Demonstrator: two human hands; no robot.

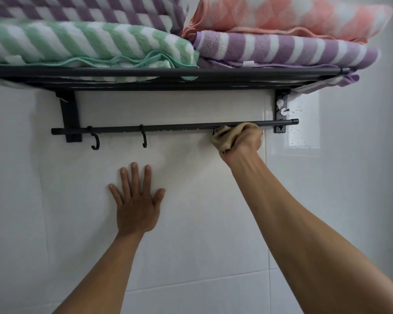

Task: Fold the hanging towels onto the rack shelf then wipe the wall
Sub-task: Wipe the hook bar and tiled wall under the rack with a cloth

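Right hand (242, 141) is up at the lower bar (173, 127) of the black rack (159, 74), fist curled tight around a tan cloth (222, 138), and that cloth is pressed right against the bar near its right end. Left hand (136, 200) lies flat on the white tiled wall (191, 223) below the bar, fingers straight and spread, gripping nothing. Up on the shelf, four folded towels in two stacks: the green striped towel (89, 41) at the left with a purple checked towel (89, 7) on top, the purple striped towel (286, 49) at the right under the pink towel (293, 15). Two hooks (95, 141) hang from the bar, both bare. Water droplets (301, 125) speckle the tile by the right bracket (281, 113).
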